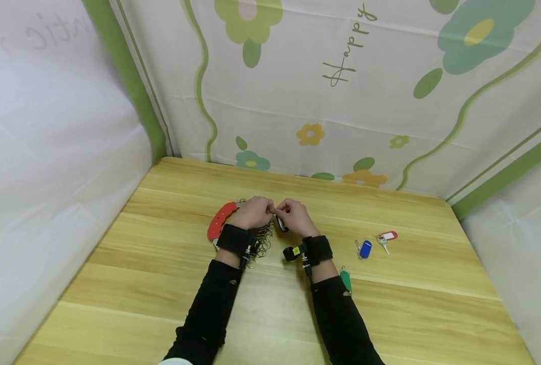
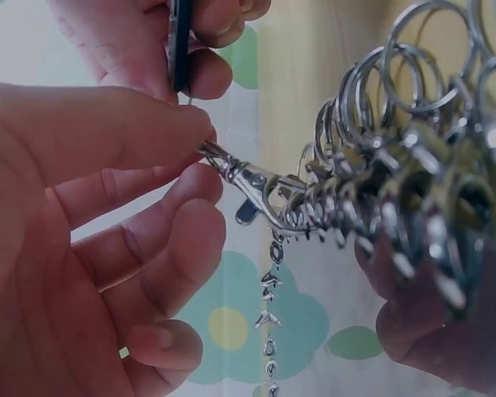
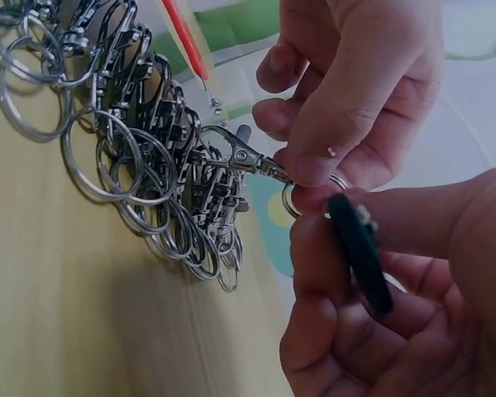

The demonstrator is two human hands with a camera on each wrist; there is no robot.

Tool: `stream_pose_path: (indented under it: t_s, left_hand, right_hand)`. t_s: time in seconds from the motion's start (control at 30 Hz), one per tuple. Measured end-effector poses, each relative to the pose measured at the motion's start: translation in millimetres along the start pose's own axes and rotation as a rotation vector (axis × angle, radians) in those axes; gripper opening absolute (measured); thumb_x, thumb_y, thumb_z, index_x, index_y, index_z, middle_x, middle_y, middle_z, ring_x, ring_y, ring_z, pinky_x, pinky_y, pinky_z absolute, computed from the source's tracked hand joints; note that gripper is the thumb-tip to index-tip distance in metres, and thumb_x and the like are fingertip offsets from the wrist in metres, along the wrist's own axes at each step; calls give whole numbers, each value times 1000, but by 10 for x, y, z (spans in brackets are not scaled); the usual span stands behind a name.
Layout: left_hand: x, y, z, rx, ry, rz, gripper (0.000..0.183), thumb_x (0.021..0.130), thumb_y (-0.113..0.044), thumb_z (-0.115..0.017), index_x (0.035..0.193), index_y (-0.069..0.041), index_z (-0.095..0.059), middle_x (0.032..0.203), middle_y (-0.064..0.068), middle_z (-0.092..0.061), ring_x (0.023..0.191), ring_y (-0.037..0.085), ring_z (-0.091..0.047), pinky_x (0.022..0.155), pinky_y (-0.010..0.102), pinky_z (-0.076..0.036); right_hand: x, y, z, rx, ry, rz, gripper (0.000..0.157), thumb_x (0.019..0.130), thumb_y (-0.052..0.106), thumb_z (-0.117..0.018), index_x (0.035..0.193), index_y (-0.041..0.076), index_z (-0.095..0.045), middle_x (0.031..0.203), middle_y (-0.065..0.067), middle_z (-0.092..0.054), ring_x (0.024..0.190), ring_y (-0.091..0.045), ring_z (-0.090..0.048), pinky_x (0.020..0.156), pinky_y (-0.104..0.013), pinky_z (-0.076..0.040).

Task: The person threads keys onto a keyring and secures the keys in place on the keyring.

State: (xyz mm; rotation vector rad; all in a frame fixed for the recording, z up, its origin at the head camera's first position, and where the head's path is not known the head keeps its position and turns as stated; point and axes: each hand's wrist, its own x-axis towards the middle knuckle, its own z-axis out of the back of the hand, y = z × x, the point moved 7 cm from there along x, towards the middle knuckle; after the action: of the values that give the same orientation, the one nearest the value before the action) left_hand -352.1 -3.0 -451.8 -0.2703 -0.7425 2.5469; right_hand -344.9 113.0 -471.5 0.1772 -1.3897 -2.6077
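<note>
My left hand (image 1: 254, 213) pinches the swivel end of a metal snap hook (image 3: 240, 155) between thumb and forefinger. The hook is part of a long row of snap hooks with split rings (image 3: 120, 153). A split ring (image 3: 290, 201) shows at the fingertips, partly hidden by them. Close against the left fingertips, my right hand (image 1: 296, 218) pinches a dark key tag (image 3: 361, 258) by its ring end. The tag hangs down below the fingers in the head view. Beside the left wrist lies a curved red handle (image 1: 220, 221), and a thin metal chain (image 2: 270, 318) shows in the left wrist view.
To the right on the wooden table (image 1: 416, 314) lie a red key tag (image 1: 390, 235) with a key (image 1: 383, 244), a blue key tag (image 1: 365, 249) and a green key tag (image 1: 345, 280). Printed white cloth (image 1: 270, 101) hangs behind and at both sides.
</note>
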Motion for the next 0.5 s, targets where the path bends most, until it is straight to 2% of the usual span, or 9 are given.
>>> stream_pose_path:
  t_s: [0.23, 0.5]
  left_hand:
    - [-12, -8, 16, 6, -9, -14, 12, 94, -9, -56, 96, -8, -68, 84, 2, -61, 68, 16, -55, 66, 31, -45]
    - [-16, -5, 12, 9, 4, -8, 14, 97, -14, -54, 94, -7, -66, 83, 1, -59, 68, 16, -54, 67, 31, -44]
  right_hand:
    - [0, -38, 17, -14, -28, -35, 13, 95, 23, -59, 91, 10, -61, 71, -6, -60, 54, -19, -53, 50, -29, -40]
    - [-5, -30, 33, -11, -44, -49, 13, 94, 22, -60, 90, 11, -61, 72, -5, -61, 54, -19, -54, 49, -28, -40]
